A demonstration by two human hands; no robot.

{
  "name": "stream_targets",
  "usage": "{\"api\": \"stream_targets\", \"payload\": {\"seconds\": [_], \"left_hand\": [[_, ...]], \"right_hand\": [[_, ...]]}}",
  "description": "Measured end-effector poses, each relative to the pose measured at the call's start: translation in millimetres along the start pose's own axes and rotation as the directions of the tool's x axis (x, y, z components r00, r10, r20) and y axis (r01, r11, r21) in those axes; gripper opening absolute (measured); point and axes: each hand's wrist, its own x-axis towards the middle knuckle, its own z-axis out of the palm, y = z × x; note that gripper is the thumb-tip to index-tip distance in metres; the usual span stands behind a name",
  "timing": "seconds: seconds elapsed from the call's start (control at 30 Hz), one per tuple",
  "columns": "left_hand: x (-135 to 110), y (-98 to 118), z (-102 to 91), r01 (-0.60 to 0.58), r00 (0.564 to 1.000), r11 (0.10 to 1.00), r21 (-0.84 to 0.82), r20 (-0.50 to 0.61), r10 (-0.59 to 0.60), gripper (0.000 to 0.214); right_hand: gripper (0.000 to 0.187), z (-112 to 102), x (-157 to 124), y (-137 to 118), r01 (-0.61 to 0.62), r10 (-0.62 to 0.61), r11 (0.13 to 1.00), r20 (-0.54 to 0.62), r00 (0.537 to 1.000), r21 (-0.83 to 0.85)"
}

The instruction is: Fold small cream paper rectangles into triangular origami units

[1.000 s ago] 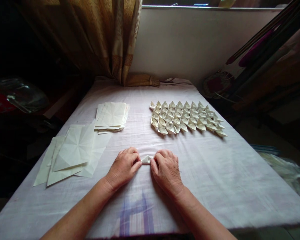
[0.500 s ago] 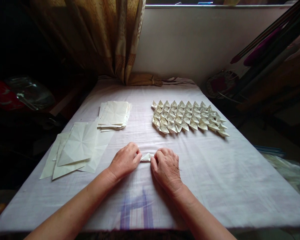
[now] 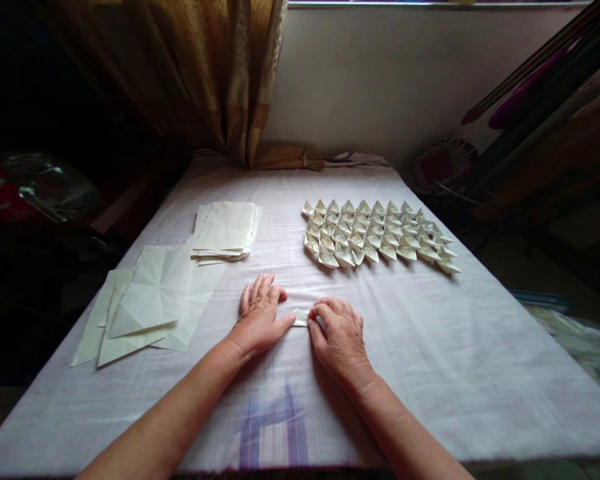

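A small folded paper boat (image 3: 300, 318) lies on the cloth between my two hands, its pointed peak facing away from me. My right hand (image 3: 339, 333) pinches the boat's right end between thumb and curled fingers. On the other side, my left hand (image 3: 263, 312) has its fingers spread, palm toward the cloth, with the thumb tip touching the boat's left end. Beyond my right hand stand rows of several finished paper boats (image 3: 375, 233), packed close together. The right end of the held boat is hidden by my fingers.
A neat stack of creased paper squares (image 3: 223, 228) sits at the back left. Nearer, loose creased sheets (image 3: 150, 297) overlap on the pale tablecloth (image 3: 430, 387). A gold curtain (image 3: 245, 87) hangs at the table's far edge, beside a plain wall (image 3: 370, 73).
My left hand has opened from a pinch, its fingers spreading apart while the thumb stays by the boat. My right hand keeps its pinch and has shifted slightly right.
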Motion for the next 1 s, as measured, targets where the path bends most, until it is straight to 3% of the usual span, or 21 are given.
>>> {"api": "stream_targets", "payload": {"seconds": [0.17, 0.33, 0.57, 1.0], "left_hand": [[1, 4, -2.2, 0.038, 0.999, 0.999, -0.003, 0.038, -0.038, 0.034], [0, 4, -3.1, 0.044, 0.998, 0.999, -0.021, 0.048, -0.043, 0.032], [1, 5, -7.7, 0.069, 0.993, 0.997, -0.024, 0.099, -0.067, 0.030], [-10, -7, -11.0, 0.001, 0.996, 0.999, -0.037, 0.090, 0.003, 0.021]], "right_hand": [[0.005, -1, 1, -4, 0.002, -0.002, 1.000, 0.009, 1.000, 0.005], [0.015, 4, 3, -10, -0.018, 0.018, 1.000, -0.013, 1.000, -0.020], [0.003, -1, 4, 4, -0.036, 0.035, 0.999, 0.029, 0.999, 0.025], [0.003, -7, 3, 5, -0.041, 0.035, 0.995, 0.055, 0.998, 0.095]]}}
